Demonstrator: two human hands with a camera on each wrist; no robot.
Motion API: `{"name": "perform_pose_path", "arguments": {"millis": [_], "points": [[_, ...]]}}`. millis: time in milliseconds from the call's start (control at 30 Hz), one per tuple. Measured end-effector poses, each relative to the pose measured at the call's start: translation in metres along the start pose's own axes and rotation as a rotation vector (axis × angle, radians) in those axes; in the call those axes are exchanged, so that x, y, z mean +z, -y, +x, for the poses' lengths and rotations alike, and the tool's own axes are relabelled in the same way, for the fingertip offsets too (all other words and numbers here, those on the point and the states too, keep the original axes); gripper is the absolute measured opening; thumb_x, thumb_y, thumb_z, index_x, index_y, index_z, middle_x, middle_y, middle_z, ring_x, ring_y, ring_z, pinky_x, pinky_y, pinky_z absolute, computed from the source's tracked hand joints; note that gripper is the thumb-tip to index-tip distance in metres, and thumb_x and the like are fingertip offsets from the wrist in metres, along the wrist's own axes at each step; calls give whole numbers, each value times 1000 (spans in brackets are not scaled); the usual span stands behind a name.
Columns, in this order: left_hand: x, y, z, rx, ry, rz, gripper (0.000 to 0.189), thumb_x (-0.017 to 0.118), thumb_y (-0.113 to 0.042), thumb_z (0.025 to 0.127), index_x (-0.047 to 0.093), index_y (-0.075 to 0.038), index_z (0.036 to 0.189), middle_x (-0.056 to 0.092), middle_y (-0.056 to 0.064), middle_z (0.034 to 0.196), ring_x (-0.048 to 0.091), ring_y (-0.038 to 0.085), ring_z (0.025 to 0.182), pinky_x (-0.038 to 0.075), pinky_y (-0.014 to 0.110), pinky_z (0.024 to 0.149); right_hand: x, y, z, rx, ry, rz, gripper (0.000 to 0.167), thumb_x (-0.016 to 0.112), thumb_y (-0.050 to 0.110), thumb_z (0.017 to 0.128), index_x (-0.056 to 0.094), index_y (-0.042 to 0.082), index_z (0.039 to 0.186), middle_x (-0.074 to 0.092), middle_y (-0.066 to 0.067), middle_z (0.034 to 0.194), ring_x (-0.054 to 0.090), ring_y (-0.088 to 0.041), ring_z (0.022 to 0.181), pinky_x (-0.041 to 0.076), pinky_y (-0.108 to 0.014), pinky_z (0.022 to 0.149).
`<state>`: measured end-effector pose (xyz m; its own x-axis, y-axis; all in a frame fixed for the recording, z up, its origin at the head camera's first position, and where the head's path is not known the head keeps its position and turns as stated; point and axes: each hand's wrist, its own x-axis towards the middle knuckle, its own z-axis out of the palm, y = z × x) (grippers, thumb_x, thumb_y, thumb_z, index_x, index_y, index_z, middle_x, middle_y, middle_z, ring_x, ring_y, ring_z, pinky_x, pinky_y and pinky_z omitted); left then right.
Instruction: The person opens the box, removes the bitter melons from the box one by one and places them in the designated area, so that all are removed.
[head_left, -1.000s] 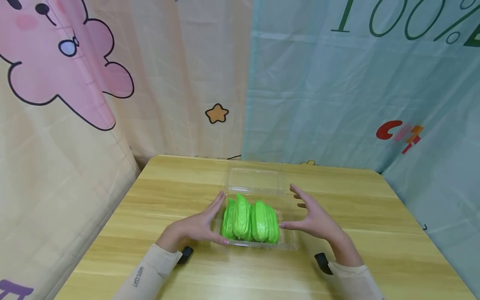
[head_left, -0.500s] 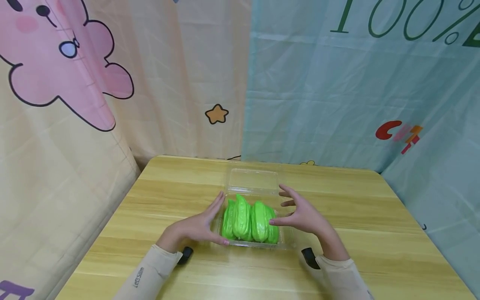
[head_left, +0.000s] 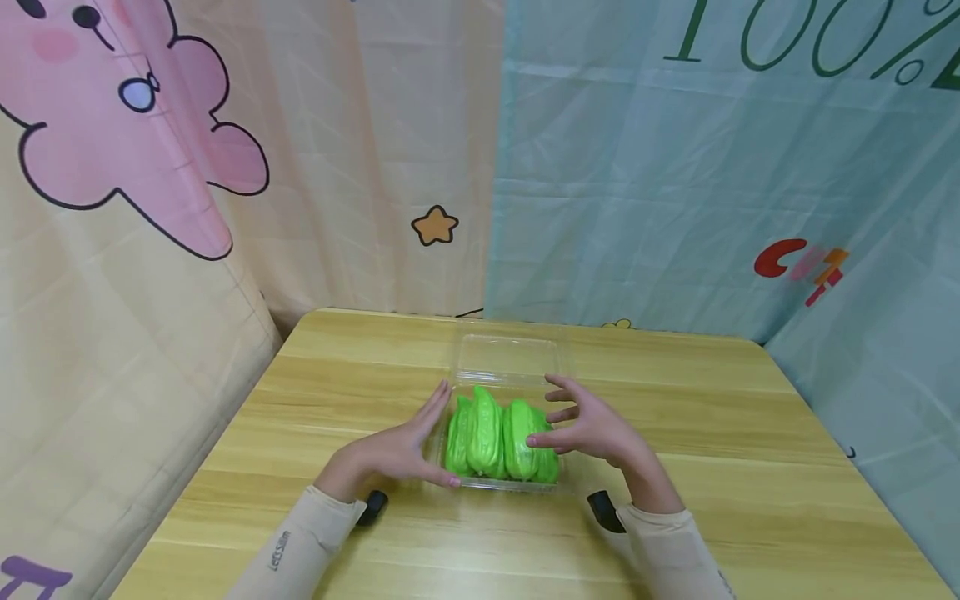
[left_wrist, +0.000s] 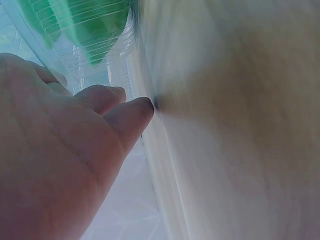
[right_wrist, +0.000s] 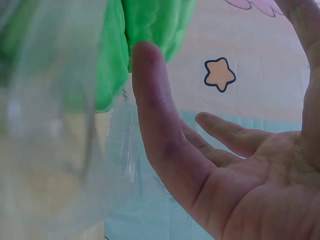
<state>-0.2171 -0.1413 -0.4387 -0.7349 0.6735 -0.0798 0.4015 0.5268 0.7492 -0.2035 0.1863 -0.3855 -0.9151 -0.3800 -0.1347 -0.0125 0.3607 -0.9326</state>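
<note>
A clear plastic clamshell box (head_left: 510,485) lies on the table with its lid (head_left: 506,358) folded back. Several bright green, ridged, bitter-gourd-shaped pieces (head_left: 486,437) stand side by side inside it. My left hand (head_left: 393,454) is spread along the box's left side, thumb at the front corner; in the left wrist view its fingers reach to the box wall. Over the right end of the box hovers my right hand (head_left: 600,425), fingers apart, holding nothing. One of its fingers overlaps a green piece (right_wrist: 160,25) in the right wrist view, beside the blurred box wall (right_wrist: 50,140).
The wooden table (head_left: 712,475) extends around the box. Behind it hang a cream curtain (head_left: 360,167) and a blue curtain (head_left: 637,183) with printed figures. A black strap end (head_left: 372,508) sticks out by the left wrist, another (head_left: 605,512) by the right.
My right hand has moved left, from beside the box to over its right end. The left hand, the box and the green pieces have stayed in place.
</note>
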Motion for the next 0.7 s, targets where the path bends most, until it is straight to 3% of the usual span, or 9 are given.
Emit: {"name": "perform_pose_path", "arguments": {"millis": [333,700], "points": [[-1,-1,-1,-4,2,7,138,85,-52,77,-20,-16,159,-30,-4,161,-9,35,149,11,54,118,11,2,3,35,17,46,103,90,18,78,26,7,158,35,-28,153,49,-45,128,61,-45,73],[1,-1,0,-4,1,-5,138,86,-51,77,-20,-18,159,-30,-4,161,-11,33,149,10,53,119,21,1,4,55,6,27,104,90,19,77,26,7,158,40,-24,150,47,-45,129,61,-43,70]]}}
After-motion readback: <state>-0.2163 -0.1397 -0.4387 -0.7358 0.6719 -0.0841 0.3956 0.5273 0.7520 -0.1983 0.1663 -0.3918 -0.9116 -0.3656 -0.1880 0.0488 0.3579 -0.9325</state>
